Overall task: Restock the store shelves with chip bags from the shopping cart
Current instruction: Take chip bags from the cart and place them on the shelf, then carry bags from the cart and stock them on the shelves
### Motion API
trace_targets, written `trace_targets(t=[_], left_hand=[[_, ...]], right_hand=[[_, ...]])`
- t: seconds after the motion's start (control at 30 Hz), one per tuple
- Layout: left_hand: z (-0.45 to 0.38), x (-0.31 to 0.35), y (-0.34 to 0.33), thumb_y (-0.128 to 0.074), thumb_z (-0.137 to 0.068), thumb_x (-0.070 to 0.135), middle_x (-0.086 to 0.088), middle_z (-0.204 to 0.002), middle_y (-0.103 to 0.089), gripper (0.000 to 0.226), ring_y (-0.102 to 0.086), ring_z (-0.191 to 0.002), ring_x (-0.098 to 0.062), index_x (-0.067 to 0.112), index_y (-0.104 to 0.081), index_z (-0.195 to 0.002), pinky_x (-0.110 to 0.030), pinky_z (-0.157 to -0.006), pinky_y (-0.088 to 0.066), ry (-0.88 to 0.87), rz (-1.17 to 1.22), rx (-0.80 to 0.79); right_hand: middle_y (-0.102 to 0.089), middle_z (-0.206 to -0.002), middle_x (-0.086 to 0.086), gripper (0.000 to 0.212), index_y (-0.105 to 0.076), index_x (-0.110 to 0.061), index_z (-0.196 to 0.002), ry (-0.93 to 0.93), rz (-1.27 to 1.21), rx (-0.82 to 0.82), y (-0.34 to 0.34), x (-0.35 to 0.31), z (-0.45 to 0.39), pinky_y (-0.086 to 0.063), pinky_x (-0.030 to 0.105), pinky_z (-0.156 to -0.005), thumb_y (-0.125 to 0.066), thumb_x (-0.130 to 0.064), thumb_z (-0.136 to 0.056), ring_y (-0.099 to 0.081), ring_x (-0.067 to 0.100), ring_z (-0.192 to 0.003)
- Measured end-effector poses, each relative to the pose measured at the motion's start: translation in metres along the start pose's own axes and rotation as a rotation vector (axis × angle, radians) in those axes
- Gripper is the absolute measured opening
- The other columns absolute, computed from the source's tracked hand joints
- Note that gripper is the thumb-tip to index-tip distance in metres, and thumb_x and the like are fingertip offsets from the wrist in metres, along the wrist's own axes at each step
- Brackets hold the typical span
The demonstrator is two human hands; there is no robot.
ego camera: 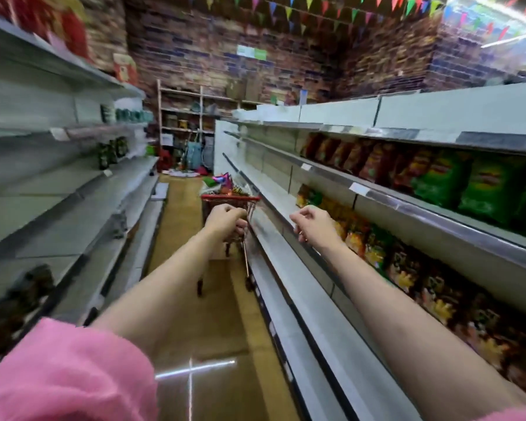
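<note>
One shopping cart [230, 202] is standing at the centre of the frame, with several bags piled in it, too blurred to count. Two hands are showing: the left hand [225, 218] at centre and the right hand [313, 226] just right of centre. Two shelving runs are lining the aisle, the left shelves [58, 183] and the right shelves [422, 205]. At least three green chip bags [486, 189] are sitting at the right edge; the red and yellow bags beside and below them are blurring together, uncountable.

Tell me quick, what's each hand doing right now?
Left hand: fingers curled, holding nothing visible, in front of the cart.
Right hand: fingers curled, empty, beside the shelf edge.
</note>
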State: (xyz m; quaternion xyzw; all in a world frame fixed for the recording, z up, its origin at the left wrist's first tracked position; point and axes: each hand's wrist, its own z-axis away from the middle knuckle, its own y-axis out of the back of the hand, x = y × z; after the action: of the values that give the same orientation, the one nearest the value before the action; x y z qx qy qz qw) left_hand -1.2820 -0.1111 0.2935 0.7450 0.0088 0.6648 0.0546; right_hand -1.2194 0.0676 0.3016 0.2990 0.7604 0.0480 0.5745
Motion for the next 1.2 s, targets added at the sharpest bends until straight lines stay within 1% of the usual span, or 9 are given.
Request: trace_targets(t=[0.1, 0.2, 0.37, 0.5, 0.67, 0.83, 0.97, 1.07, 1.2], left_hand=[[-0.041, -0.015, 0.023, -0.053, -0.096, 0.015, -0.005, -0.072, -0.058, 0.017, -0.052, -0.055, -0.015, 0.013, -0.052, -0.079, -0.020, -0.046, -0.045, 0.046, -0.046, 0.021], [-0.089, -0.032, 0.039, -0.054, -0.096, 0.017, -0.004, -0.074, -0.058, 0.009, -0.053, -0.058, -0.014, 0.011, -0.055, -0.089, -0.016, -0.041, -0.042, 0.041, -0.044, 0.079], [-0.160, -0.067, 0.043, -0.057, -0.093, 0.019, -0.003, -0.076, -0.056, 0.007, -0.054, -0.063, -0.014, 0.012, -0.054, -0.092, -0.024, -0.054, -0.043, 0.056, -0.088, 0.130], [-0.229, -0.083, 0.033, -0.059, -0.092, 0.021, -0.003, -0.088, -0.056, 0.019, -0.055, -0.070, -0.013, 0.011, -0.048, -0.104, -0.025, -0.059, -0.046, 0.065, -0.124, 0.180], [-0.339, -0.069, 0.016, -0.058, -0.093, 0.019, -0.002, -0.083, -0.055, 0.010, -0.054, -0.066, -0.012, 0.014, -0.051, -0.089, -0.023, -0.056, -0.044, 0.039, -0.128, 0.177], [-0.438, -0.049, 0.008, -0.055, -0.094, 0.017, -0.001, -0.077, -0.053, 0.013, -0.052, -0.063, -0.012, 0.008, -0.051, -0.102, -0.021, -0.051, -0.042, -0.016, -0.134, 0.151], [-0.495, -0.070, 0.019, -0.056, -0.093, 0.019, -0.003, -0.080, -0.055, 0.013, -0.056, -0.068, -0.013, 0.008, -0.054, -0.100, -0.024, -0.059, -0.046, 0.019, -0.157, 0.200], [-0.538, -0.094, 0.032, -0.057, -0.093, 0.018, -0.005, -0.080, -0.056, 0.009, -0.055, -0.066, -0.013, 0.010, -0.054, -0.091, -0.023, -0.057, -0.044, 0.053, -0.132, 0.224], [-0.609, -0.123, 0.053, -0.058, -0.093, 0.018, -0.004, -0.078, -0.057, 0.013, -0.055, -0.063, -0.013, 0.008, -0.054, -0.098, -0.021, -0.051, -0.043, 0.078, -0.105, 0.237]], right_hand=[[-0.059, -0.066, 0.005, 0.018, -0.053, -0.021, -0.074, -0.010, -0.018, -0.027, -0.038, 0.008, -0.040, -0.039, 0.023, -0.047, -0.056, -0.019, -0.092, -0.050, 0.014, -0.049], [-0.061, -0.069, 0.001, 0.014, -0.055, -0.022, -0.077, -0.010, -0.022, -0.075, -0.068, 0.017, -0.079, -0.036, 0.021, -0.045, -0.058, -0.022, -0.090, -0.053, 0.012, -0.050], [-0.059, -0.075, 0.002, 0.010, -0.054, -0.013, -0.093, -0.004, -0.060, -0.128, -0.105, 0.039, -0.148, -0.033, 0.011, -0.036, -0.058, -0.022, -0.092, -0.052, 0.011, -0.052], [-0.060, -0.076, 0.003, 0.008, -0.054, -0.013, -0.094, 0.021, -0.075, -0.130, -0.127, 0.060, -0.220, -0.034, 0.012, -0.037, -0.057, -0.020, -0.093, -0.052, 0.012, -0.051], [-0.060, -0.073, 0.003, 0.004, -0.055, -0.012, -0.096, 0.045, -0.116, -0.131, -0.141, 0.082, -0.338, -0.033, 0.013, -0.037, -0.054, -0.015, -0.094, -0.052, 0.013, -0.049], [-0.061, -0.073, 0.004, 0.011, -0.056, -0.010, -0.102, 0.022, -0.165, -0.158, -0.170, 0.092, -0.439, -0.033, 0.013, -0.036, -0.054, -0.014, -0.093, -0.051, 0.011, -0.048], [-0.060, -0.073, 0.003, 0.002, -0.052, -0.016, -0.094, 0.025, -0.157, -0.266, -0.212, 0.108, -0.491, -0.036, 0.019, -0.042, -0.054, -0.016, -0.093, -0.051, 0.012, -0.050], [-0.061, -0.075, 0.002, 0.003, -0.054, -0.015, -0.096, 0.018, -0.146, -0.313, -0.244, 0.124, -0.531, -0.035, 0.020, -0.045, -0.055, -0.017, -0.094, -0.053, 0.011, -0.051], [-0.061, -0.076, 0.002, 0.004, -0.054, -0.018, -0.091, -0.010, -0.128, -0.315, -0.288, 0.143, -0.585, -0.035, 0.021, -0.047, -0.054, -0.015, -0.094, -0.053, 0.010, -0.053]])
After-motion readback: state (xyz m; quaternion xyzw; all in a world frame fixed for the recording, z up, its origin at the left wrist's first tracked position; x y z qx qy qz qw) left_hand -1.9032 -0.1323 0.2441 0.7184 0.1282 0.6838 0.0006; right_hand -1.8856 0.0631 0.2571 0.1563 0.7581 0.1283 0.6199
